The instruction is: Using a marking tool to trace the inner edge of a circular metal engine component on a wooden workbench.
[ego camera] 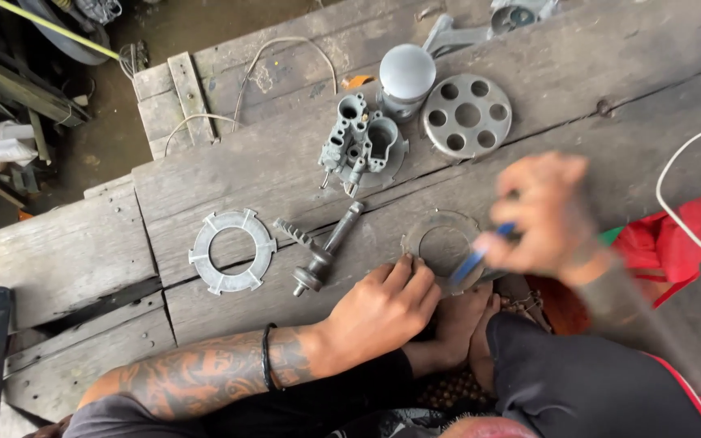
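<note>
**On the plank surface: one hand pins a thin ring, the other works it with a blue-handled tool**

At the left of the weathered wooden surface (229, 174) lies a flat notched metal ring (232, 251), well apart from both hands. Just right of it rests a geared shaft (324, 247), lying at a slant on the planks. Behind these sit a cast carburettor body (363, 144), a grey piston (406, 75) and a round plate with holes (466, 115).

The left hand (383, 312) lies palm down with its fingertips pressed on the near edge of a thin flat ring (441, 243), which rests flat on the surface close to the person's bare foot (458, 320). The right hand (547, 215), blurred by motion, is closed in a pinch around a blue-handled tool (474, 261) whose tip meets the ring's right side; what kind of tool it is cannot be told.

Judged from this, the work goes best if the left fingertips keep firm, even pressure so that the ring does not spin or lift, and if the tool stays low and angled away from those fingers.

Red cloth (675, 239) and a white cable (675, 170) lie at the right. Beyond the planks, at the upper left, are a dirt floor (115, 122) and dim clutter.
</note>
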